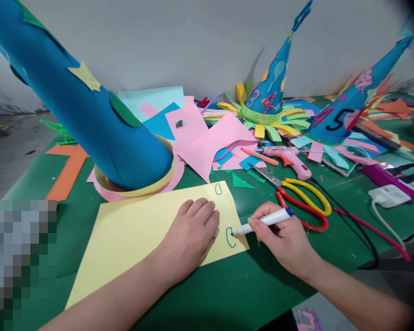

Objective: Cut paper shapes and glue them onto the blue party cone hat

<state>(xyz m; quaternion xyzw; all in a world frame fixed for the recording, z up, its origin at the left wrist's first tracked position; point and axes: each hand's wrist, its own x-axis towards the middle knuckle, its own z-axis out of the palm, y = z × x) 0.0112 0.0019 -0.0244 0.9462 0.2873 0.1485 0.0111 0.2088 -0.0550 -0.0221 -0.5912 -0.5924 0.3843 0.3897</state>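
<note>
A sheet of yellow paper point(131, 239) lies on the green table, with a small closed shape and an unfinished curved outline in blue near its right edge. My left hand point(193, 234) rests on the sheet with fingers curled; a small pale spot shows at its right side, and what is under the fingers is hidden. In my right hand point(283, 239) is a white marker point(262, 221) with a dark blue end, its tip touching the curved outline. Just beyond that hand lie scissors point(307, 197) with red and yellow handles.
A tall blue paper cone hat point(138, 156) stands behind the sheet at left. Two decorated cone hats point(269, 92) stand farther back. Pink paper point(224, 133), a pink glue gun point(290, 158) and a purple power strip point(396, 179) with cords occupy the middle and right.
</note>
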